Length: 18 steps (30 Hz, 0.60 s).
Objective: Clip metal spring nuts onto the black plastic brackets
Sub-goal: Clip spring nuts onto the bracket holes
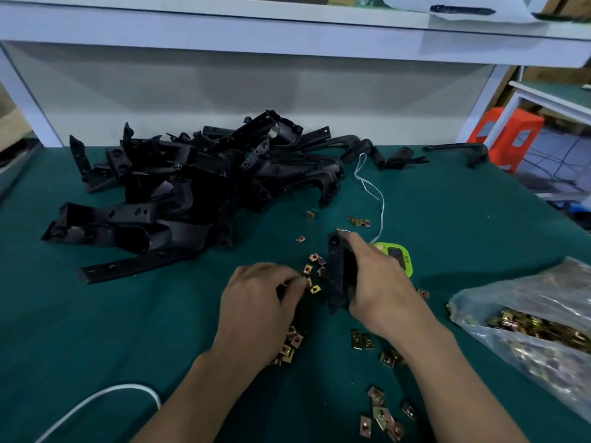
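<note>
A big pile of black brackets (192, 187) lies at the back of the green table (96, 330). Everything else is told from that pile.

In front of the pile and a bit to its right, near the person, the right hand (380, 282) holds one black bracket (335, 273). The bracket stands almost upright, with its top end pointing away from the person. The fingers and thumb are wrapped tight around its lower part.

Just in front of the pile, beside that bracket, is the left hand (259, 302). Its fingers are curled, and the tips are bunched together, pointing down at some small spring nuts (315, 270). It is too hard to tell if the tips pinch a nut or only touch one.

More nuts, gold and coppery, are scattered on the table in front of the pile. Some lie under the left wrist, some under the right arm, and some sit close to the near edge of the table. A few lie close to the pile's right front corner.

Far to the right of the pile, a clear bag (527, 330) full of nuts lies on the table. A green gadget (396, 254) peeks out behind the right hand. A white string (371, 183) runs from the pile's right end down toward it.

In front of the pile on the left, a white cable (105, 398) curves on the table. A white shelf (287, 33) hangs above the pile. An orange stool (508, 135) stands beyond the table, far right of the pile
</note>
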Tool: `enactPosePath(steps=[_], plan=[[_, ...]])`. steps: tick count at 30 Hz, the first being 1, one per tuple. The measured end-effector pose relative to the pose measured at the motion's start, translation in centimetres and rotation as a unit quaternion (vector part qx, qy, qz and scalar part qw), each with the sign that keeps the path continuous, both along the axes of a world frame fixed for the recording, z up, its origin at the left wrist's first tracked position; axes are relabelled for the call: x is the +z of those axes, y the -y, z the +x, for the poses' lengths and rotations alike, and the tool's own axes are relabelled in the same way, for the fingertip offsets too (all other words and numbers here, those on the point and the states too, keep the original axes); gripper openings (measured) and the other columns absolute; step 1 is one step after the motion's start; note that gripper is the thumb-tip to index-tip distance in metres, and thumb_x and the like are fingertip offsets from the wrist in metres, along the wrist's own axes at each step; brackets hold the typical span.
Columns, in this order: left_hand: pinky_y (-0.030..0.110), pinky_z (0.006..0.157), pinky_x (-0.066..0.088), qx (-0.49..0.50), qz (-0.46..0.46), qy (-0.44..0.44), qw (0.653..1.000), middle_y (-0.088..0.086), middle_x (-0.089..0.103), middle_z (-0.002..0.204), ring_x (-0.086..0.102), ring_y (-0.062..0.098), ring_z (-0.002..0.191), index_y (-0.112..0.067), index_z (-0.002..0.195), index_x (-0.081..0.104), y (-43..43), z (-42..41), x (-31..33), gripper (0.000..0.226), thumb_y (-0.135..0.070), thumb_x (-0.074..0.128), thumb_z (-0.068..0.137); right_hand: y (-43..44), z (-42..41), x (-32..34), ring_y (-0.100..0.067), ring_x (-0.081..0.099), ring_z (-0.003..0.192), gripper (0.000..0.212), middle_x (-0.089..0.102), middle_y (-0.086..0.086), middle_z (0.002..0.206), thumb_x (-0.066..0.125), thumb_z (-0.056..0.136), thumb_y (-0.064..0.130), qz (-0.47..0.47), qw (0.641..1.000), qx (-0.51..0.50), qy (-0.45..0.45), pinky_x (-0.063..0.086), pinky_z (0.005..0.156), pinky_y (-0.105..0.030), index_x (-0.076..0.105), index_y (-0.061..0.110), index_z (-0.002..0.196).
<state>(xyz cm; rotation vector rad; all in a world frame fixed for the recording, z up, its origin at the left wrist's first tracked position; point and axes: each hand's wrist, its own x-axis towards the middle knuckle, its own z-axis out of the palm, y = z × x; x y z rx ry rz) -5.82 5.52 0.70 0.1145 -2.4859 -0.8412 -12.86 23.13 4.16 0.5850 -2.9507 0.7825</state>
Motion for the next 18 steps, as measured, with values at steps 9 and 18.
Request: enactPosePath(steps=[9, 18], plan=[[0.005, 0.066, 0.048, 0.087, 0.214, 0.039, 0.972, -0.028, 0.069, 0.069, 0.067, -0.007, 0.069, -0.035, 0.075, 0.073, 0.9, 0.3, 1.3, 0.015, -0.027, 0.076, 0.088, 0.3, 0.3, -0.7, -0.003, 0.047, 0.059, 0.039, 0.052, 0.016, 0.07, 0.068, 0.089, 0.024, -0.064, 0.995, -0.035, -0.062, 0.033, 0.047, -0.018, 0.04, 0.034, 0.113], [0.0, 0.075, 0.045, 0.08, 0.252, 0.047, 0.963, -0.036, 0.07, 0.079, 0.066, -0.016, 0.08, -0.045, 0.096, 0.076, 1.7, 0.2, 1.0, 0.035, -0.012, 0.079, 0.084, 0.1, 0.4, -0.2, -0.006, 0.061, 0.069, 0.057, 0.064, 0.012, 0.081, 0.084, 0.073, 0.027, -0.03, 0.993, 0.007, 0.116, 0.044, 0.052, -0.018, 0.039, 0.04, 0.107]])
